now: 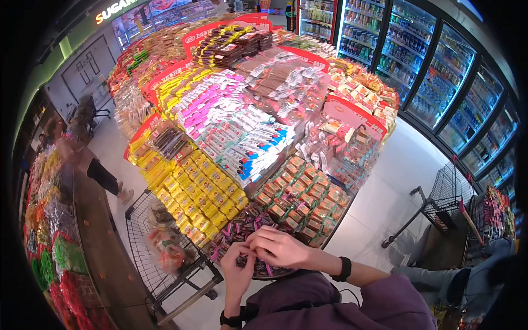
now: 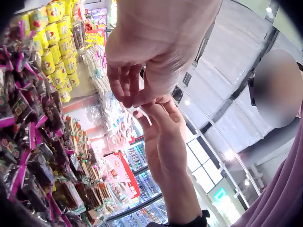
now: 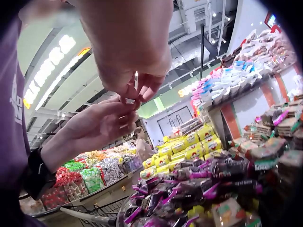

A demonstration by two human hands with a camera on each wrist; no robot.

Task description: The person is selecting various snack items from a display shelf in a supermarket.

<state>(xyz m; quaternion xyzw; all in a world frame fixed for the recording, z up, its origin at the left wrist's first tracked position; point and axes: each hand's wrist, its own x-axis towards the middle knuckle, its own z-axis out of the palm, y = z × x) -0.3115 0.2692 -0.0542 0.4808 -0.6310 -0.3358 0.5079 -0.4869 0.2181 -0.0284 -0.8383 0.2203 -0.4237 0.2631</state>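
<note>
Both hands meet at the fingertips above dark candies in black and pink wrappers [image 1: 228, 234]. My left hand [image 1: 239, 267], fingers curled, pinches at a tiny whitish item [image 3: 130, 100] seen in the right wrist view; the fingertips mostly hide it. From the other side my right hand [image 1: 280, 248] pinches at the same spot with bent fingers. The left wrist view has my left hand [image 2: 151, 47] above and my right hand [image 2: 163, 137] below, tips touching. What the item is, I cannot tell.
Yellow packs [image 1: 201, 192] and orange-brown packs [image 1: 302, 192] lie beyond the dark candies. A cart [image 1: 148, 264] with bagged goods stands at left, another cart [image 1: 440, 192] at right. Drink coolers [image 1: 434, 77] line the right side; a person [image 1: 82, 157] is at the left.
</note>
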